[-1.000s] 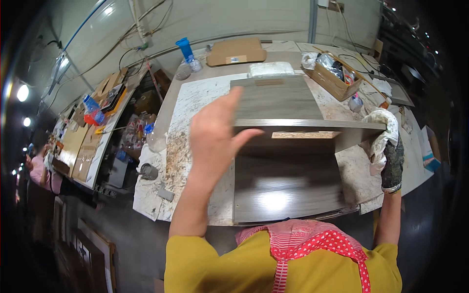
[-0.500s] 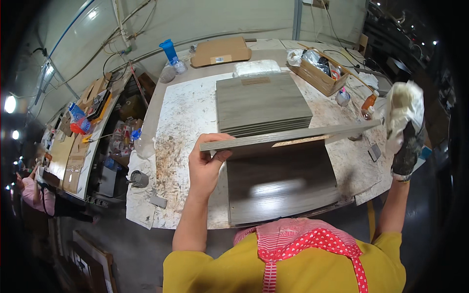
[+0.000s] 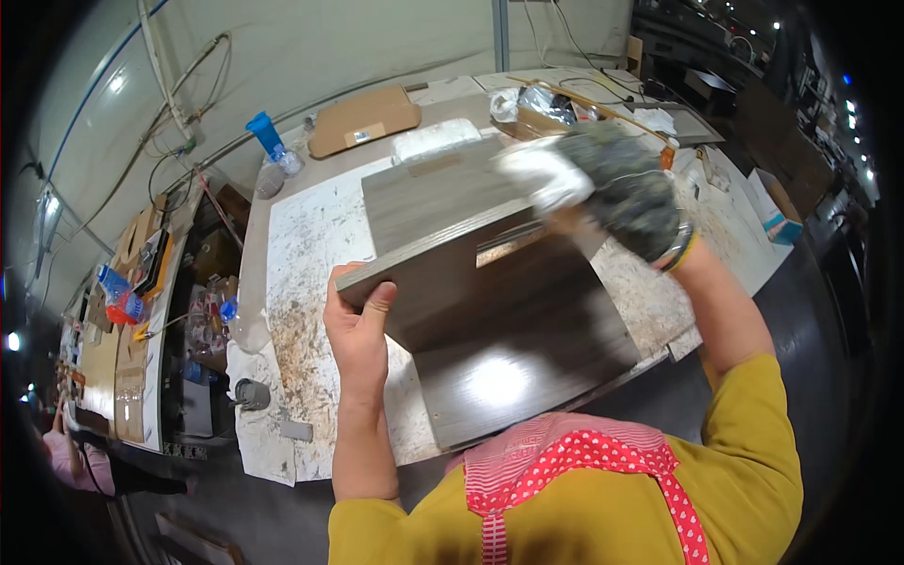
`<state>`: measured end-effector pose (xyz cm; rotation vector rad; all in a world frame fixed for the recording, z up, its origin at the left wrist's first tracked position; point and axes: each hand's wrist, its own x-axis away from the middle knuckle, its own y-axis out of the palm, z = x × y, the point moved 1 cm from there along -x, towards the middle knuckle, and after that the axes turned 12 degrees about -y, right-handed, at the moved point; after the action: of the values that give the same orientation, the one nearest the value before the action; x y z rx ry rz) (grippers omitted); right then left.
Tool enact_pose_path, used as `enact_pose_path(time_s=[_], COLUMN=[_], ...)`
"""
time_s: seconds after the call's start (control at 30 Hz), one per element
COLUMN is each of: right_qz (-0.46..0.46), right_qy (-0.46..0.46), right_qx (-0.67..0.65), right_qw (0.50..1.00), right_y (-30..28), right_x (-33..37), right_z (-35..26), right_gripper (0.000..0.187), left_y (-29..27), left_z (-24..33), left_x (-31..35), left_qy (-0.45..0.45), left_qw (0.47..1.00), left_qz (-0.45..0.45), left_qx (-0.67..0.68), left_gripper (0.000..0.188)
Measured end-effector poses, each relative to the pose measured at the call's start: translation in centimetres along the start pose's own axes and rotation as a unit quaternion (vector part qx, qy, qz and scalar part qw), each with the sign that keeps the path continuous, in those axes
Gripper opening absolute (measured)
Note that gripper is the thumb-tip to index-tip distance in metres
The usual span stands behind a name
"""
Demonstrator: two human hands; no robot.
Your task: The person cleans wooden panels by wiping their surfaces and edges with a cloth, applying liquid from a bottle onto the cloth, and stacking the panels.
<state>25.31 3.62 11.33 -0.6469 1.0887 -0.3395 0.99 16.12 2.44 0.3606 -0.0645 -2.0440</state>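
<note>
My left hand [image 3: 358, 325] is closed on the left end of a grey wood-grain board [image 3: 424, 297], thumb on the near face. The board stands tilted on edge and has a long slot in it. At its right end is my right hand [image 3: 626, 193] in a dark mottled glove, closed round a white cloth [image 3: 546, 179]. The cloth is at the board's upper edge; motion blur hides whether it touches. Beneath lies another dark grey board [image 3: 527, 377], light glaring off its face. Behind is a stack of grey boards [image 3: 414, 207], partly hidden by the held one.
A grey cup [image 3: 251, 394], a small grey block [image 3: 297, 430] and a clear bottle [image 3: 250, 328] sit on the left of the stained table cover [image 3: 306, 273]. Flat cardboard [image 3: 363, 121] and a blue cup [image 3: 264, 130] are at the back. An orange bottle [image 3: 669, 153] stands right.
My right hand has swung left with the white cloth, from beyond the board to its right end. The held board has tilted, showing more of its slotted face. The whole view has shifted.
</note>
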Motion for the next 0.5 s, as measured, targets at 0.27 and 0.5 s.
enact_pose_path(time_s=[0.27,0.5], right_qz=[-0.094,-0.085], right_qy=[-0.038,-0.326], right_qx=[-0.180,-0.234], right_qw=[0.978,0.912], right_y=[0.0,5.3], right_x=[-3.7,-10.7], right_z=[-1.2,-5.6], right_gripper=[0.024,0.025], left_y=[-0.5,-1.0], left_z=[-0.4,-2.8], left_x=[-0.6,1.4], left_qy=[0.007,-0.089], left_qw=[0.998,0.989], left_qz=[-0.052,-0.047], left_qx=[-0.024,0.108], left_gripper=[0.017,0.046])
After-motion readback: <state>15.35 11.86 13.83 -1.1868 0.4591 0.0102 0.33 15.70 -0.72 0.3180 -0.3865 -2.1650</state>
